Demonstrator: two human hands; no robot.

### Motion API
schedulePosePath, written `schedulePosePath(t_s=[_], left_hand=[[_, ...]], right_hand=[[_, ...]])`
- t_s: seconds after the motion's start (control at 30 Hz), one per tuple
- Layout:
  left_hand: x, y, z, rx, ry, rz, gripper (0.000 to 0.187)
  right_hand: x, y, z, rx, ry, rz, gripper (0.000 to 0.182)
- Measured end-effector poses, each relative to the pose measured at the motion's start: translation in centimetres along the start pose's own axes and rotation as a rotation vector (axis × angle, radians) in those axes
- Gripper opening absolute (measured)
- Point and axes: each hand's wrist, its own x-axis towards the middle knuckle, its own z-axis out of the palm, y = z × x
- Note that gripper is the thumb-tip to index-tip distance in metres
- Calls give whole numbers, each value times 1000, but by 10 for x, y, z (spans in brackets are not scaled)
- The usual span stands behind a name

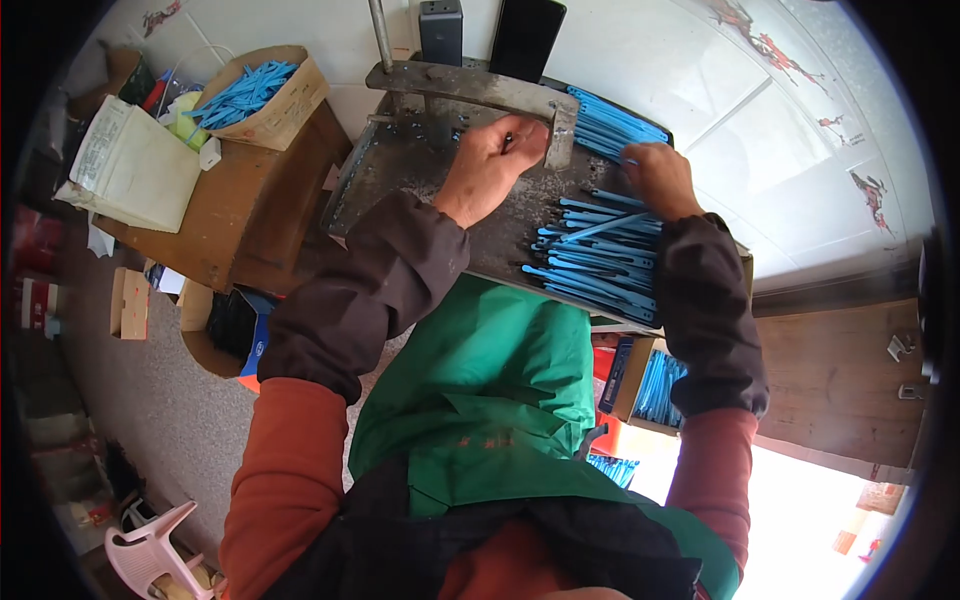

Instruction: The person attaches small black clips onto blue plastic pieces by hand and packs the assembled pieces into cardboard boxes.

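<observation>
"Blue strips (598, 265): where do they lie from the hands?"

"In two groups on the dark metal surface (388, 165). The loose near pile sits at about seven o'clock from the right hand (662, 182) and four o'clock from the left hand (490, 170). A neater far bundle (612, 118) lies at eleven o'clock from the right hand and two o'clock from the left."

"How are the fingers?"

"The right ones are curled at the lower end of the far bundle; whether they pinch a strip, I cannot tell. The left ones are bent inward below a curved metal bar (480, 88), just beside its upright end plate (562, 138). Their tips are partly hidden, so I cannot tell what they grip."

"Any writing?"

"Nothing I can read. The green apron (480, 365), towards six o'clock, carries small reddish marks. A white package (135, 165) at ten o'clock has faint print, and a blue box (262, 335) at nine o'clock bears a pale emblem."

"And the containers?"

"Between ten and eleven o'clock, an open carton (298, 100) is heaped with similar strips, some poking over its edge. At four o'clock, below the surface, another box (617, 375) holds more, packed side by side. At nine o'clock, a round-sided cardboard container (197, 325) has something black inside."
</observation>
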Motion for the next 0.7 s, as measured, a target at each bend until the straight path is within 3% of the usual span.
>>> schedulePosePath(t_s=[0.03,0.13,0.23,0.37,0.57,0.67,0.7], left_hand=[[-1,2,1,-28,-13,12,23],[0,-4,-12,-74,-121,-54,20],[0,-3,-10,-30,-115,-9,20],[0,-6,-7,-64,-74,18,19],[1,-9,-5,-68,-40,61,21],[5,-17,-6,-33,-69,110,25],[6,-19,-7,-17,-68,140,26]], right_hand=[[3,-4,1,-68,-84,97,10],[3,-6,-6,-86,-46,62,8],[-2,-9,-23,46,-10,-22,7],[2,2,-1,-97,-87,-22,9],[-8,-17,-59,352,71,-40,17],[-12,-18,-69,554,-98,60,23],[-13,-20,-69,523,-48,26,26]])
